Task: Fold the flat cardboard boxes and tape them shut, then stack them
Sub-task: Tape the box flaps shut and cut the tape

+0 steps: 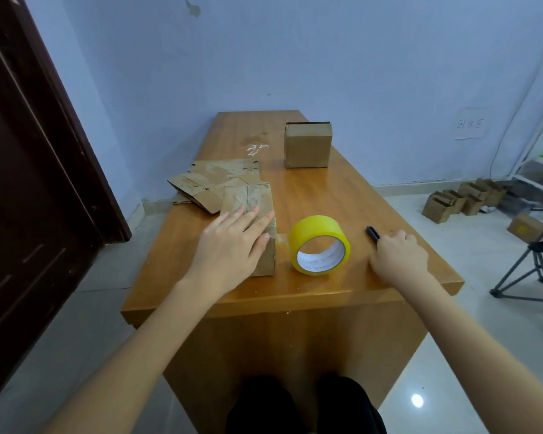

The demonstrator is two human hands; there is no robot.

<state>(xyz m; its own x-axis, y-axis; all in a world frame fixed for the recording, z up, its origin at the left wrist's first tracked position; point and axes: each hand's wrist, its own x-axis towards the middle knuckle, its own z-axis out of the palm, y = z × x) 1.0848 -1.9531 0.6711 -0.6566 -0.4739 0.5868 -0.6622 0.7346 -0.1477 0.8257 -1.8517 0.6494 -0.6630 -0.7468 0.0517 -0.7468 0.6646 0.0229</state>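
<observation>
My left hand lies flat, fingers spread, on top of a folded cardboard box near the table's front left. A strip of clear tape runs from that box's right side to a yellow tape roll standing on its edge beside it. To the right of the roll, my right hand is closed around a black pen-like tool whose tip points away from me. Several flat boxes lie in a loose pile behind the box. A folded box stands at the far middle of the table.
The wooden table is narrow and runs away from me toward a blue wall. A dark door is at the left. Several small boxes sit on the floor at the right, with a folding chair nearer.
</observation>
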